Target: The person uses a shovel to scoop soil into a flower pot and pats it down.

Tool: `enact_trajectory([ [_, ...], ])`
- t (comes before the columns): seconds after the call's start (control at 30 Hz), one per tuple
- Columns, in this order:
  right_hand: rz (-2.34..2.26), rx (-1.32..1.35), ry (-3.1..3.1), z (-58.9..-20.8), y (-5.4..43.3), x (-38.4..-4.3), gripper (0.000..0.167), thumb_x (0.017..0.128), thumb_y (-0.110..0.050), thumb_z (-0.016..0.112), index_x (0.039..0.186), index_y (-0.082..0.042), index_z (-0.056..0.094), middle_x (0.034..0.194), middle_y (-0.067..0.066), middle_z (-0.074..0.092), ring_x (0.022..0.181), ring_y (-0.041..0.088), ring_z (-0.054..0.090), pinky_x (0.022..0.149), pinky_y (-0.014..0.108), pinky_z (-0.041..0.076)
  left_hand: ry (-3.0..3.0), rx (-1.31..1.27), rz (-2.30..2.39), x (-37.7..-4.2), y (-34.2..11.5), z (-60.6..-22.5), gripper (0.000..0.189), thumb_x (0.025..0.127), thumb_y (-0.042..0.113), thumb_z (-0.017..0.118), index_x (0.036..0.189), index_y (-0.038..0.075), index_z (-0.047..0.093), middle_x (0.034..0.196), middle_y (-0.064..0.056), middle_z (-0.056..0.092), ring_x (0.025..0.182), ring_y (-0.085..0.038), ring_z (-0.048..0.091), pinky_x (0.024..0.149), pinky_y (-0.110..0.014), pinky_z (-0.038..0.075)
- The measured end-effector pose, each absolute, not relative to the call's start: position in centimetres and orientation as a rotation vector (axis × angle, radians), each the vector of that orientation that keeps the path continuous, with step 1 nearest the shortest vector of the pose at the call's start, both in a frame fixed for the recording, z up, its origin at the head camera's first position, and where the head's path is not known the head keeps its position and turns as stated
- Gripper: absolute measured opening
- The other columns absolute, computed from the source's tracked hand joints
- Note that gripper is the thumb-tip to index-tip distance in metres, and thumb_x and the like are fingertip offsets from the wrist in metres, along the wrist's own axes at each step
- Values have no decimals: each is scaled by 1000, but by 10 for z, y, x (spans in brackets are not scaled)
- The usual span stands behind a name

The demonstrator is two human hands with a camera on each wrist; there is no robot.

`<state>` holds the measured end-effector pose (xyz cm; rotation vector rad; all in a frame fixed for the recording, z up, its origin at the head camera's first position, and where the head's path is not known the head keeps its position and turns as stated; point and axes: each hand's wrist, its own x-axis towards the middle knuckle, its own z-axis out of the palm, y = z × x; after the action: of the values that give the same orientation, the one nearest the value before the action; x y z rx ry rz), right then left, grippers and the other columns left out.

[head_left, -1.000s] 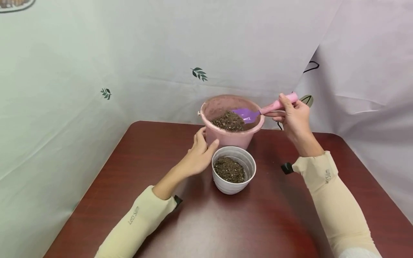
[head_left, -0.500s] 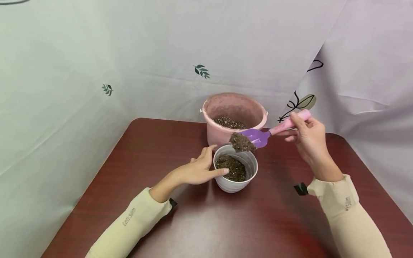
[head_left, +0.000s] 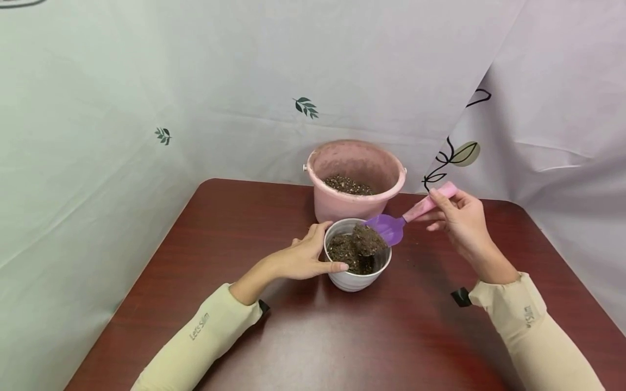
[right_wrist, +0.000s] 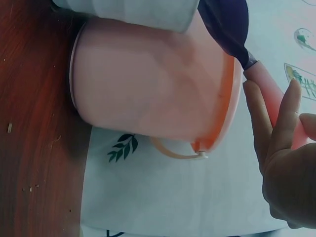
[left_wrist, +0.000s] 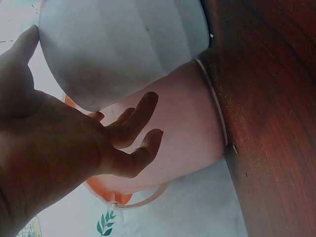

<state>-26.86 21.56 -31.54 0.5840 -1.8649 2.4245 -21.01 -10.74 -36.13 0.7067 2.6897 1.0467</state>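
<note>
Right grip [head_left: 462, 222] holding pink-handled purple trowel [head_left: 390, 230], brown soil [head_left: 368, 240] at tip, over round white pot [head_left: 354, 282]. Left grip [head_left: 299, 260] wide, thumb on pot rim. Pot before pink bucket [head_left: 349, 208] on reddish-brown counter [head_left: 313, 342].

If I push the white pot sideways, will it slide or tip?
The white pot may tip if pushed near the rim, since it narrows toward its base. The soil inside, lying below the rim, probably adds steadying weight. Its smooth-looking outer wall could be slightly slippery.
</note>
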Motion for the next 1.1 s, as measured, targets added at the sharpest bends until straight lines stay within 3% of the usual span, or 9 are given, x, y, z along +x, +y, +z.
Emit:
enact_trajectory([
  [0.4, 2354, 651, -1883, -316, 214, -270, 7, 98, -5, 60, 96, 1, 63, 84, 13, 75, 68, 22, 74, 46, 29, 53, 2686, 732, 1012, -210, -107, -359, 93, 87, 52, 70, 154, 12, 18, 148, -15, 29, 140, -28, 28, 102, -70, 20],
  [0.67, 2251, 747, -1879, -314, 211, -268, 5, 99, -2, 57, 100, 1, 62, 89, 11, 76, 72, 20, 74, 44, 29, 52, 2712, 768, 964, -209, -109, -358, 94, 87, 51, 71, 154, 12, 19, 146, -14, 31, 133, -25, 34, 90, -47, 27],
  [0.83, 2153, 857, -1874, -311, 211, -266, 5, 99, 0, 56, 101, 4, 59, 91, 11, 76, 79, 18, 74, 45, 30, 52, 2724, 776, 959, -210, -110, -359, 93, 86, 53, 71, 153, 12, 21, 145, -13, 31, 131, -24, 36, 87, -44, 26],
  [1.1, 2036, 1147, -1755, -310, 215, -266, 26, 97, -2, 59, 112, 18, 52, 99, 23, 73, 87, 21, 72, 46, 30, 52, 2739, 783, 935, -209, -110, -358, 93, 86, 51, 72, 153, 10, 22, 147, -12, 31, 134, -24, 34, 86, -45, 25],
])
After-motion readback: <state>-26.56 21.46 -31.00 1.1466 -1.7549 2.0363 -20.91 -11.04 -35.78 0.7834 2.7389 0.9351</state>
